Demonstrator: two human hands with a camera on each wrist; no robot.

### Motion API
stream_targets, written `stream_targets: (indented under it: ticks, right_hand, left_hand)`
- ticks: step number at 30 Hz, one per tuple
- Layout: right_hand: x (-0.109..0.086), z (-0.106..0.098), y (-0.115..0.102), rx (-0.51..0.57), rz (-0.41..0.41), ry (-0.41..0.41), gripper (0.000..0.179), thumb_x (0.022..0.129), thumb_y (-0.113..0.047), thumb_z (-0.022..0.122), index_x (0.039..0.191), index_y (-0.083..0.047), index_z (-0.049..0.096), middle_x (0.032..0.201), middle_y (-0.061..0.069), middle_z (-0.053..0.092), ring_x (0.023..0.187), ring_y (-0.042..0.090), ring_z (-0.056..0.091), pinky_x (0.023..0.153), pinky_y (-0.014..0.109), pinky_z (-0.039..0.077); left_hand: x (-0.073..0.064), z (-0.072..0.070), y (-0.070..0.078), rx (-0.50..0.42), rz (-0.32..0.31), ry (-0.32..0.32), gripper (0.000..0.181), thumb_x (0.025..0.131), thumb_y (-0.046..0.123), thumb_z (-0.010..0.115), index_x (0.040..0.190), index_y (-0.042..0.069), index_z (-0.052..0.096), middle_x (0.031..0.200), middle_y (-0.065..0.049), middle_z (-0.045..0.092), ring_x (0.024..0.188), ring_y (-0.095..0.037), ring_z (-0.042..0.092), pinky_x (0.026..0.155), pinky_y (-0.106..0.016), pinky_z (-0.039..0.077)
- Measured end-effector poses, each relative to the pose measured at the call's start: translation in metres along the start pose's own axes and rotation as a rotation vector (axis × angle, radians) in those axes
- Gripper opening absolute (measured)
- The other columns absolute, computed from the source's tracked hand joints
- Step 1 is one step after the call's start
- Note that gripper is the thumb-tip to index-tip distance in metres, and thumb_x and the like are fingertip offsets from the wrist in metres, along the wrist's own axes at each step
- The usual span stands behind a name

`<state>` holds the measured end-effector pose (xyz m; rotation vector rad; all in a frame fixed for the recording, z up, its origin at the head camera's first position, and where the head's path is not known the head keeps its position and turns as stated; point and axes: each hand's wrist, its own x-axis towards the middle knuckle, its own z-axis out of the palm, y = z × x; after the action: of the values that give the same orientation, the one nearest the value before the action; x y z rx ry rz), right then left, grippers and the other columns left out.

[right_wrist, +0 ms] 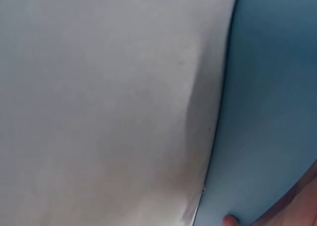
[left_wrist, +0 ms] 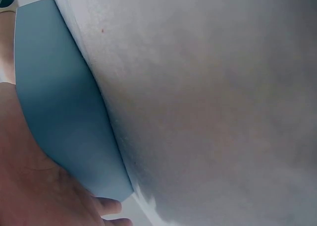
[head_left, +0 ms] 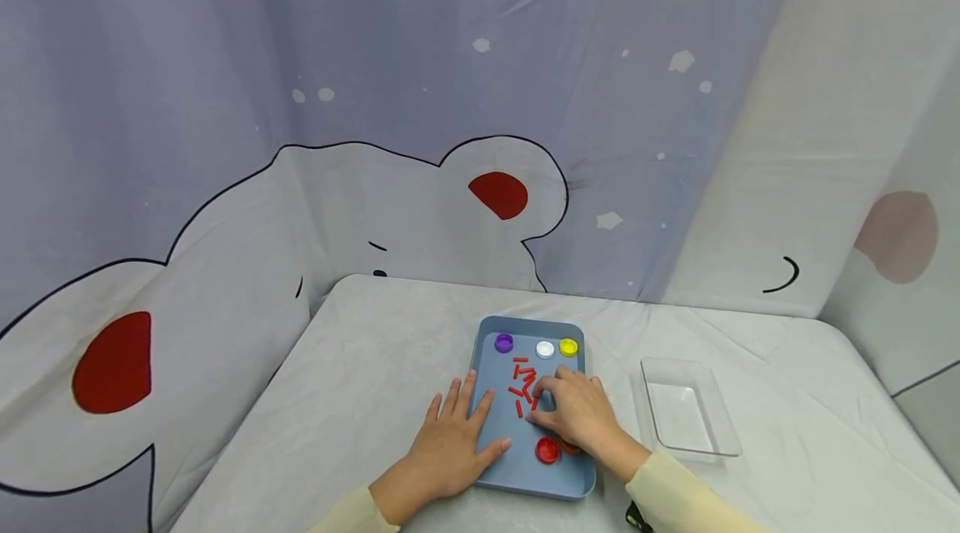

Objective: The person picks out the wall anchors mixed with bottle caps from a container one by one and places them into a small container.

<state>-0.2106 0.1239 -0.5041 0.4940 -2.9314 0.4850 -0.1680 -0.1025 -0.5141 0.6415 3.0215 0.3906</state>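
Note:
A blue-grey tray [head_left: 517,479] lies on the table with several short red sticks [head_left: 519,409] loose in its middle. My left hand [head_left: 450,441] rests on the tray's left edge, fingers spread. Over the right half of the tray is my right hand [head_left: 581,408], fingers bent. Its thumb and index fingertip stand apart at either end of one red stick [head_left: 535,405]; I cannot tell whether they grip it. Just below that hand sit a red round cap [head_left: 547,450] and an orange one [head_left: 570,447], partly covered by the wrist. Both wrist views mostly show the tray's outer wall [left_wrist: 64,97].
Along the tray's far end are purple [head_left: 503,343], white [head_left: 544,349] and yellow [head_left: 568,347] round caps. To the right stands a clear rectangular box [head_left: 682,416]. A dark object [head_left: 637,517] peeks out by the right sleeve. A white cloth [head_left: 375,366] covers the table, with a printed curtain behind.

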Motion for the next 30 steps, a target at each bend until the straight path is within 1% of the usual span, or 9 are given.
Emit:
stream_targets:
  ticks: [6, 15, 20, 25, 30]
  right_hand:
    - [0.0, 0.0, 0.0, 0.0, 0.003, 0.003, 0.028, 0.073, -0.042, 0.089, 0.088, -0.025, 0.074, 0.078, -0.006, 0.05, 0.073, 0.016, 0.053, 0.064, 0.033, 0.032]
    - [-0.001, 0.0, 0.002, 0.021, 0.009, 0.004, 0.026, 0.075, -0.038, 0.089, 0.087, -0.022, 0.074, 0.075, -0.005, 0.047, 0.07, 0.013, 0.047, 0.062, 0.033, 0.031]
    - [-0.001, -0.002, 0.003, 0.03, 0.012, 0.005, 0.024, 0.075, -0.037, 0.089, 0.086, -0.021, 0.075, 0.074, -0.006, 0.046, 0.068, 0.012, 0.046, 0.062, 0.032, 0.031]
    - [0.0, -0.011, 0.005, 0.046, 0.007, 0.018, 0.02, 0.076, -0.033, 0.089, 0.085, -0.023, 0.075, 0.076, -0.005, 0.047, 0.071, 0.014, 0.046, 0.064, 0.033, 0.035]
    - [-0.001, -0.022, 0.007, 0.129, 0.026, 0.034, 0.02, 0.076, -0.027, 0.09, 0.088, -0.022, 0.075, 0.084, 0.0, 0.053, 0.076, 0.015, 0.048, 0.067, 0.033, 0.042]
  left_hand:
    - [0.0, -0.004, 0.002, -0.005, -0.017, -0.033, 0.078, 0.099, 0.068, 0.041, 0.157, 0.014, 0.04, 0.168, -0.018, 0.016, 0.153, -0.043, 0.018, 0.117, -0.065, 0.02]
    - [-0.002, -0.006, 0.003, -0.016, -0.008, -0.021, 0.078, 0.099, 0.066, 0.045, 0.155, 0.012, 0.043, 0.167, -0.019, 0.019, 0.152, -0.045, 0.02, 0.116, -0.067, 0.021]
    - [-0.002, -0.004, 0.002, -0.018, -0.013, -0.025, 0.078, 0.099, 0.067, 0.044, 0.156, 0.013, 0.042, 0.168, -0.019, 0.018, 0.152, -0.044, 0.019, 0.116, -0.067, 0.02]
    - [-0.001, -0.004, 0.002, -0.013, -0.027, -0.044, 0.079, 0.098, 0.069, 0.042, 0.156, 0.015, 0.041, 0.168, -0.017, 0.016, 0.153, -0.043, 0.018, 0.117, -0.066, 0.02]
    - [-0.001, -0.004, 0.002, -0.01, -0.031, -0.051, 0.08, 0.098, 0.069, 0.041, 0.156, 0.015, 0.041, 0.168, -0.017, 0.016, 0.153, -0.043, 0.018, 0.117, -0.066, 0.02]
